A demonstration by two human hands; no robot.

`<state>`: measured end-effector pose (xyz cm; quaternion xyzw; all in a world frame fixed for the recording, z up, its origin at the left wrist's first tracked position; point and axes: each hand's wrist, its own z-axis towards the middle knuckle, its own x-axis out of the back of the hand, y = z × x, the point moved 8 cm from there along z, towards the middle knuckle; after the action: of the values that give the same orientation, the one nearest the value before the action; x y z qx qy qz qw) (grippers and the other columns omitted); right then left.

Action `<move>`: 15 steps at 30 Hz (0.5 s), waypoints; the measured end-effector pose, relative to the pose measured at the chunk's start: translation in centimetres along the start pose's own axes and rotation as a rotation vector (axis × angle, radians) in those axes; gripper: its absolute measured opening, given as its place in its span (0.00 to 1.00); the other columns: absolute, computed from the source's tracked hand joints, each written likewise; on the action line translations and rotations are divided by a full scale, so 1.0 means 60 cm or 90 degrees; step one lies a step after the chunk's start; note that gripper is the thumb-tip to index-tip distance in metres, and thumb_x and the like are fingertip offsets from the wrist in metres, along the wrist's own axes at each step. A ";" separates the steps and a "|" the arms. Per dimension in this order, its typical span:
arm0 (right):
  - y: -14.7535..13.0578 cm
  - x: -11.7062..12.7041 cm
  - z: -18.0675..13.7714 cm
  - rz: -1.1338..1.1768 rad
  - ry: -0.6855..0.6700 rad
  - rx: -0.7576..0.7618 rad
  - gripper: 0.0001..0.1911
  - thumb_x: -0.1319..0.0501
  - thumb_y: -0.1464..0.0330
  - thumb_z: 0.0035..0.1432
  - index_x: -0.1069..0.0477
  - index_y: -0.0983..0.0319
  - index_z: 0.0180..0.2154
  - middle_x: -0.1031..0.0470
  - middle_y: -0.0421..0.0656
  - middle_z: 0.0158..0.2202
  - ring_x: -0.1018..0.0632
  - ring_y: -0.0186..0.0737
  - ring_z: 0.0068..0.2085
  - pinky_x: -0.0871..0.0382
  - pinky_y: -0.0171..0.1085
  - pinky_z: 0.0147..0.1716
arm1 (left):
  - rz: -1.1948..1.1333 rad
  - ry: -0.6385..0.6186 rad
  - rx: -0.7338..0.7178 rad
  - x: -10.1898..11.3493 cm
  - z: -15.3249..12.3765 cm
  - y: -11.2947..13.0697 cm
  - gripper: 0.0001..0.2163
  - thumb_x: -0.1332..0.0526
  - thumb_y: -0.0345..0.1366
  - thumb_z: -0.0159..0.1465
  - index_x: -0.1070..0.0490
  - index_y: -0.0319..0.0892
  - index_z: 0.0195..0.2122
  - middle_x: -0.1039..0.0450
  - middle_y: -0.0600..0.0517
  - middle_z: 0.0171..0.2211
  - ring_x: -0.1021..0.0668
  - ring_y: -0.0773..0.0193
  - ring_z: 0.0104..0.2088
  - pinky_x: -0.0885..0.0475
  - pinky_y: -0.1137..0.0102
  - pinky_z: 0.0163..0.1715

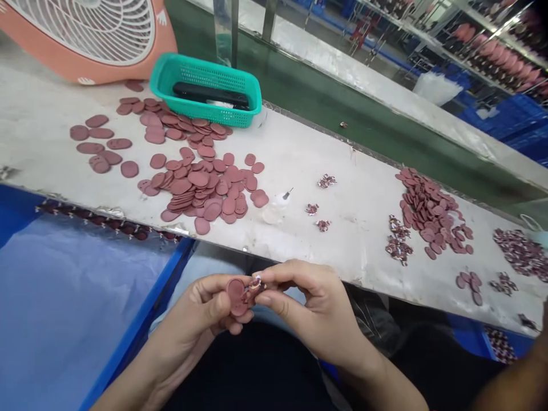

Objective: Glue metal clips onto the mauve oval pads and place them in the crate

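My left hand [204, 313] is closed round a small stack of maroon oval pads [237, 297], held below the table's front edge over my lap. My right hand [305, 302] pinches a tiny shiny ornament [256, 282] against the top pad. Both hands touch at the pads. On the white table [351, 171] just beyond lies a big heap of the same oval pads [201, 185], and a small glue bottle [276, 206] with a thin nozzle lies on its side to the right of the heap.
A teal basket [208, 88] with a dark object and a salmon fan [92, 37] stand at the back left. More pads [430, 214] and ornament clusters [398, 242] lie to the right. A green conveyor belt [342, 108] runs behind. A blue bin [64, 308] sits lower left.
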<state>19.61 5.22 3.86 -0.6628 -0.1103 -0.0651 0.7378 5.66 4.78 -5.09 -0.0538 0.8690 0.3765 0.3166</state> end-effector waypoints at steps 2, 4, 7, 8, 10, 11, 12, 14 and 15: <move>-0.009 -0.002 0.002 -0.056 -0.012 0.023 0.07 0.31 0.71 0.59 0.20 0.57 0.41 0.16 0.38 0.33 0.17 0.35 0.33 0.23 0.32 0.35 | 0.001 0.013 0.006 0.001 0.000 0.000 0.09 0.25 0.40 0.53 0.19 0.42 0.25 0.26 0.54 0.22 0.27 0.69 0.24 0.29 0.78 0.24; -0.015 -0.004 0.003 -0.093 -0.024 0.035 0.07 0.30 0.71 0.59 0.20 0.58 0.41 0.16 0.38 0.33 0.17 0.35 0.34 0.24 0.32 0.35 | -0.001 0.027 0.015 0.001 -0.001 0.000 0.09 0.25 0.42 0.53 0.18 0.42 0.26 0.27 0.55 0.21 0.28 0.70 0.22 0.29 0.78 0.24; -0.021 -0.006 0.005 -0.114 -0.041 0.047 0.07 0.31 0.71 0.60 0.21 0.57 0.41 0.16 0.38 0.34 0.17 0.35 0.34 0.24 0.33 0.36 | -0.013 0.031 0.019 0.000 -0.003 0.000 0.12 0.23 0.45 0.51 0.17 0.42 0.27 0.27 0.55 0.20 0.28 0.71 0.22 0.28 0.79 0.24; -0.023 -0.007 0.006 -0.121 -0.047 0.053 0.07 0.31 0.71 0.60 0.21 0.57 0.41 0.16 0.37 0.35 0.17 0.35 0.34 0.23 0.33 0.36 | -0.017 0.031 0.018 0.001 -0.003 0.000 0.13 0.23 0.46 0.50 0.17 0.42 0.27 0.27 0.55 0.20 0.28 0.71 0.22 0.29 0.79 0.24; -0.027 -0.008 0.007 -0.135 -0.056 0.067 0.06 0.31 0.72 0.61 0.22 0.57 0.41 0.16 0.37 0.35 0.17 0.35 0.34 0.23 0.33 0.37 | -0.023 0.024 0.014 0.002 -0.004 0.000 0.14 0.23 0.47 0.50 0.17 0.42 0.28 0.27 0.54 0.21 0.28 0.71 0.22 0.28 0.79 0.24; -0.029 -0.009 0.008 -0.143 -0.063 0.074 0.06 0.31 0.72 0.61 0.22 0.57 0.41 0.16 0.38 0.35 0.17 0.34 0.34 0.23 0.33 0.37 | -0.025 0.019 0.013 0.002 -0.003 -0.001 0.15 0.23 0.48 0.49 0.17 0.41 0.28 0.27 0.54 0.21 0.28 0.70 0.22 0.28 0.79 0.24; -0.031 -0.010 0.008 -0.148 -0.070 0.082 0.06 0.31 0.72 0.60 0.22 0.58 0.40 0.16 0.38 0.35 0.17 0.34 0.34 0.23 0.33 0.37 | -0.026 0.012 0.011 0.003 -0.003 -0.002 0.16 0.23 0.49 0.49 0.17 0.41 0.28 0.26 0.54 0.21 0.27 0.70 0.22 0.28 0.79 0.23; -0.034 -0.013 0.008 -0.155 -0.084 0.091 0.07 0.31 0.73 0.60 0.22 0.58 0.40 0.16 0.38 0.35 0.17 0.34 0.34 0.24 0.32 0.38 | -0.028 -0.002 0.008 0.003 -0.001 -0.003 0.17 0.23 0.50 0.49 0.17 0.41 0.29 0.26 0.54 0.21 0.27 0.70 0.22 0.28 0.79 0.23; -0.035 -0.014 0.009 -0.157 -0.088 0.095 0.07 0.31 0.74 0.60 0.22 0.58 0.41 0.16 0.38 0.36 0.17 0.33 0.34 0.24 0.32 0.38 | -0.031 -0.007 0.007 0.004 0.000 -0.004 0.16 0.23 0.50 0.49 0.17 0.41 0.29 0.26 0.54 0.21 0.28 0.71 0.22 0.28 0.79 0.23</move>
<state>18.23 5.44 5.71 -0.5905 -0.2462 -0.1011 0.7619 5.55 4.67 -5.38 -0.0708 0.8677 0.3641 0.3309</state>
